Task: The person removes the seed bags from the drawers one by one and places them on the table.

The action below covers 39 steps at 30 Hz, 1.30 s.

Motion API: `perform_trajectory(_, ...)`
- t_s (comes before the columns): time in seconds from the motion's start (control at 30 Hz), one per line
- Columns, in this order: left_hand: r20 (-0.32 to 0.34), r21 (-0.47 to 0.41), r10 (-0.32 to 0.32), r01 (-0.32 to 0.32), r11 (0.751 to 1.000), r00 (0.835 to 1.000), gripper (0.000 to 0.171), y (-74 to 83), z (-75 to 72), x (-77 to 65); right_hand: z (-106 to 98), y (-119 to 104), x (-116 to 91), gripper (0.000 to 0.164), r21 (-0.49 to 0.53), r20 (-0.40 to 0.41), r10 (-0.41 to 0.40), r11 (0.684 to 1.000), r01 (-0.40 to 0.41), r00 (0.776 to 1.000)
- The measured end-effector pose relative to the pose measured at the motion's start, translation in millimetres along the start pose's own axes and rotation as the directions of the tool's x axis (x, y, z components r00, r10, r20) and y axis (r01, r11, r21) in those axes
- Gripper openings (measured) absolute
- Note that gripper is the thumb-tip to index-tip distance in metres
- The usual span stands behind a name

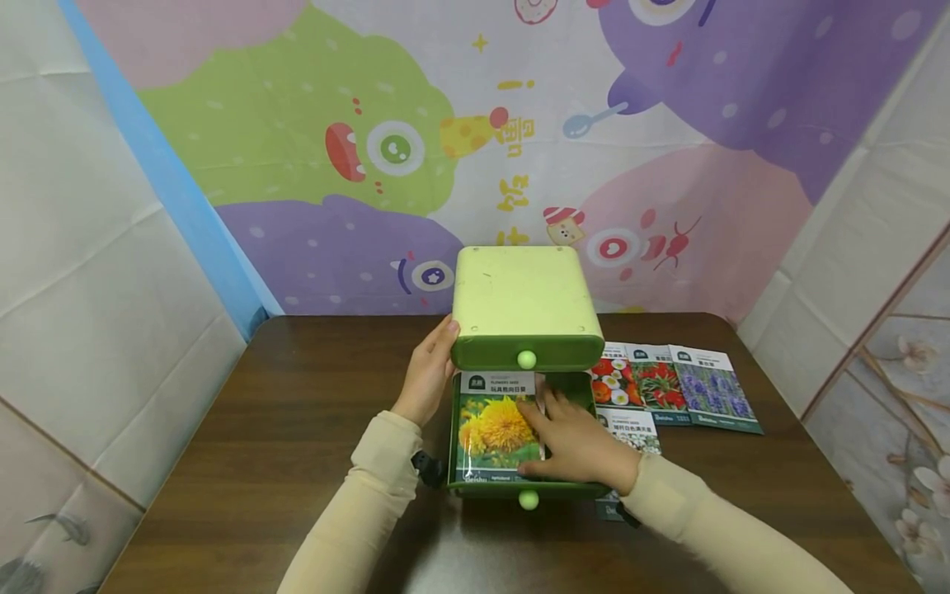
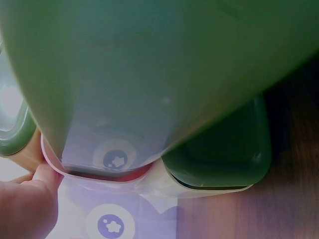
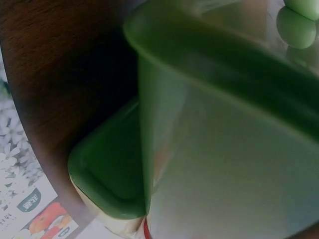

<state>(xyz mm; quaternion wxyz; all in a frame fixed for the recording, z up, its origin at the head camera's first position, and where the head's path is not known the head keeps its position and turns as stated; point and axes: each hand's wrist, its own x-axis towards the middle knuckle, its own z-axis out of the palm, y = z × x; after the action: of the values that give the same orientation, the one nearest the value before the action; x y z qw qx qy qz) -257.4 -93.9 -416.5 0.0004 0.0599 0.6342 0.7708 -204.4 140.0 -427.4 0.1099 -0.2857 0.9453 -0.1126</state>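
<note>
A small two-drawer box (image 1: 523, 289), pale green with darker green fronts, stands on the table. Its lower drawer (image 1: 579, 388) is pulled out, and a seed packet (image 1: 493, 433) with a yellow sunflower picture lies in it. My right hand (image 1: 582, 441) reaches into this drawer with fingers spread over the packet's right side. At the box's left front corner, my left hand (image 1: 429, 375) touches the side with fairly straight fingers. In the left wrist view, part of the left hand (image 2: 30, 204) shows beside the box. The right hand is out of sight in the right wrist view.
Right of the box lie more seed packets, among them one with lavender (image 1: 716, 392), one with red flowers (image 1: 660, 388) and a white-flowered one (image 1: 631, 425) partly behind my right arm. The upper drawer (image 1: 527, 360) is closed. A patterned cloth (image 1: 334, 124) hangs behind the table.
</note>
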Motion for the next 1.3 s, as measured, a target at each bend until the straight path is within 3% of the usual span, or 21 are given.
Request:
perform_trajectory(0.33, 0.001, 0.004, -0.006, 0.006, 1.000, 1.000, 0.068, 0.8, 0.1, -0.3, -0.3, -6.1, 3.1, 0.089, 0.007, -0.015, -0.015, 1.000, 0.016, 1.000)
perform_trajectory(0.53, -0.004, 0.007, -0.005, 0.005, 1.000, 1.000, 0.067, -0.3, -0.3, 0.9, -0.6, -7.6, 4.0, 0.087, 0.034, -0.081, -0.009, 0.999, 0.012, 0.997)
perform_trajectory(0.7, -0.014, -0.018, -0.005, 0.004, 1.000, 1.000, 0.065, 0.6, 0.6, 1.0, -0.9, -7.8, 4.8, 0.084, 0.150, -0.143, 0.030, 0.989, -0.009, 0.989)
perform_trajectory(0.83, -0.014, -0.032, -0.008, 0.007, 0.999, 1.000, 0.065, -0.2, 0.6, 1.3, -1.9, -6.5, 4.3, 0.081, 0.299, -0.164, 0.073, 0.954, -0.021, 0.984)
perform_trajectory(1.0, -0.009, -0.028, -0.008, 0.008, 1.000, 1.000, 0.065, -1.1, 0.1, 1.0, -1.4, -2.3, 6.4, 0.077, 0.485, -0.182, 0.119, 0.875, -0.017, 0.976)
perform_trajectory(1.2, -0.010, -0.030, -0.007, 0.007, 1.000, 1.000, 0.065, -0.3, 0.4, 1.1, -2.8, 0.8, 9.9, 0.070, 0.761, -0.147, 0.181, 0.648, -0.005, 0.972)
perform_trajectory(1.3, -0.008, -0.017, -0.007, 0.007, 1.000, 1.000, 0.065, -0.4, 0.2, 0.6, -4.5, 1.0, 10.5, 0.067, 0.811, -0.118, 0.218, 0.584, -0.033, 0.969)
